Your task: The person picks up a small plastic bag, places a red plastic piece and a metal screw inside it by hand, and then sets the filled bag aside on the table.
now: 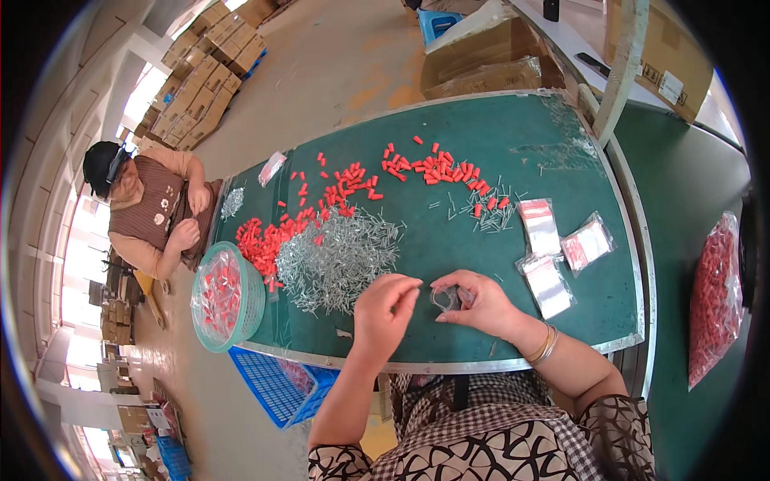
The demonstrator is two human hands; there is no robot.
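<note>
Over the near edge of the green table, my right hand (pixel 486 305) is closed on a small clear plastic bag (pixel 446 300), whose mouth faces my left hand. My left hand (pixel 385 311) is just left of it, thumb and fingers pinched together; anything between them is too small to make out. Beyond my left hand lies a large heap of silvery screws (pixel 345 260). Small red plastic caps (pixel 269 244) are piled along its left side. More red caps (pixel 437 166) spread across the far middle, beside a few loose screws (pixel 501 215).
Stacks of flat clear bags (pixel 548 286) lie right of my right hand. A green basket (pixel 253 301) with bagged red pieces stands at the left edge, above a blue crate (pixel 273 389). A co-worker (pixel 156 200) sits at left. A big red-filled bag (pixel 715 301) is far right.
</note>
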